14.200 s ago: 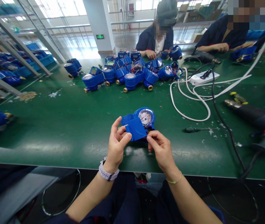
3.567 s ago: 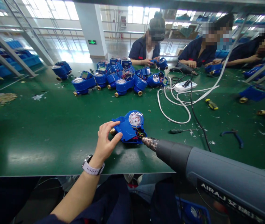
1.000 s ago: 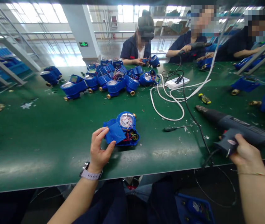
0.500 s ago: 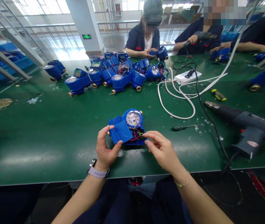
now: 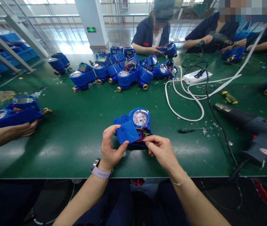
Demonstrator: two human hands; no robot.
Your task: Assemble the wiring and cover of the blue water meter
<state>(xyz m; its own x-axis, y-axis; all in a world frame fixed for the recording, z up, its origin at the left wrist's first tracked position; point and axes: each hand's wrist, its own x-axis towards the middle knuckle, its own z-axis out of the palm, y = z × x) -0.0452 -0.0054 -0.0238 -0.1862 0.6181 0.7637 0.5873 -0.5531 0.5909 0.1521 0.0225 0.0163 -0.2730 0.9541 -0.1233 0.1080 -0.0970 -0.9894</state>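
A blue water meter with a round dial sits on the green table before me. Its flat blue cover is tilted over the open wiring compartment and hides part of it. Fingers and thumb of my left hand are closed on the cover's left and lower edges. At the compartment's right side, my right hand pinches with thumb and forefinger at the thin red wires. A small green part shows just above those fingertips.
Several blue water meters are clustered at the back. At left, another person's hand carries a water meter. A power strip, a screwdriver, a yellow-black screwdriver and a heat gun lie right. Co-workers sit opposite.
Another person's hand with a water meter has entered from the left. My right fingertips have closed together at the wires. My view has shifted slightly left; my left hand keeps its hold.
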